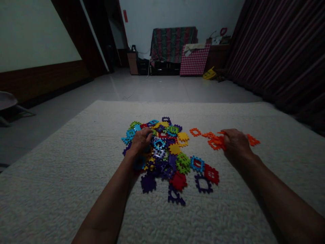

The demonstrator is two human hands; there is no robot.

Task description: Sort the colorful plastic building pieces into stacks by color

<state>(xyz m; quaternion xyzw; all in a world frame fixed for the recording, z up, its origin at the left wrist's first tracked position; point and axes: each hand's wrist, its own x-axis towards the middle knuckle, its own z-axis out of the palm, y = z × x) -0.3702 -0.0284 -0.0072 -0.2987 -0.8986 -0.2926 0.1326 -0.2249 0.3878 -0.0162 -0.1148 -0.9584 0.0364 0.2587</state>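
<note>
A heap of flat, toothed plastic tiles [167, 152] in purple, red, green, blue and yellow lies on a pale textured mat [76, 176]. My left hand [141, 139] rests on the heap's left side, fingers curled down into the pieces; what they grip is hidden. To the right, several orange tiles [214, 141] lie in a separate small group. My right hand [236, 144] sits among them, fingers bent over an orange tile at its left edge. One more orange tile [253, 140] shows just right of that hand.
The mat's far edge meets a grey tiled floor [152, 86]. A dark striped curtain [281, 51] runs along the right. At the back stand a cloth-covered cabinet [174, 42], a checkered board [194, 61] and a yellow object [209, 74].
</note>
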